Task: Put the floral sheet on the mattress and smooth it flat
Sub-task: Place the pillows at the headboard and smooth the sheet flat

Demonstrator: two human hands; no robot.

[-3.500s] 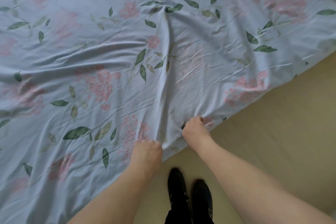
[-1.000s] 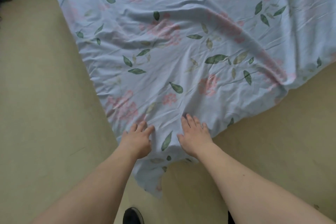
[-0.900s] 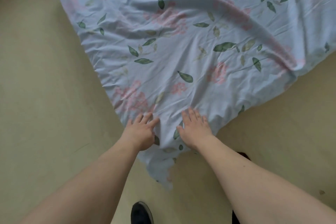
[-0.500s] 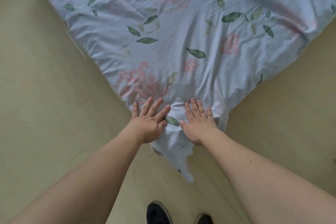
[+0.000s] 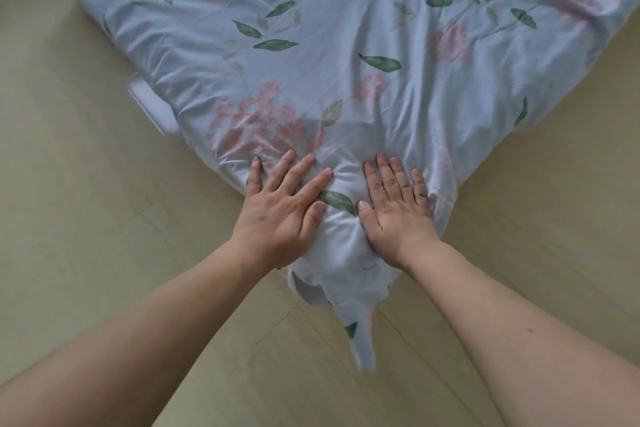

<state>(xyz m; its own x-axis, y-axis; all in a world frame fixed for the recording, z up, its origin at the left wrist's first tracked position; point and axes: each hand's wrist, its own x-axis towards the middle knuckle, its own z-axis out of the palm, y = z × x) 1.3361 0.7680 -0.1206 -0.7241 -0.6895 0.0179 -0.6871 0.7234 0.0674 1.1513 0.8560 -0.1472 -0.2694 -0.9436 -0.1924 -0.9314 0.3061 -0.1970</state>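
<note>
Since half a second ago both hands have slid a little further toward the mattress corner, and more of the bare mattress edge (image 5: 152,104) has come into sight along the left side of the bed. At the left, pale wooden floor (image 5: 69,218) runs beside that side edge. The left hand (image 5: 280,211) lies flat on the floral sheet (image 5: 311,62) right at the near corner of the mattress, fingers straight and spread, pressing the cloth and holding nothing. Just beside it, across a narrow ridge of cloth with one green leaf on it, the right hand (image 5: 394,208) presses flat in the same way, fingers straight and close together.

The sheet spreads away from both hands toward the far side of the bed, so the smoothing stroke probably runs outward from the corner. Both hands sit about equally near the corner tip. A loose tail of sheet (image 5: 360,333) hangs below the hands over the corner toward the floor.

The sheet is pale blue with pink blossoms and green leaves. It covers the mattress but is not yet flat: soft folds fan out from the corner, and a long ridge runs across the upper right.
</note>
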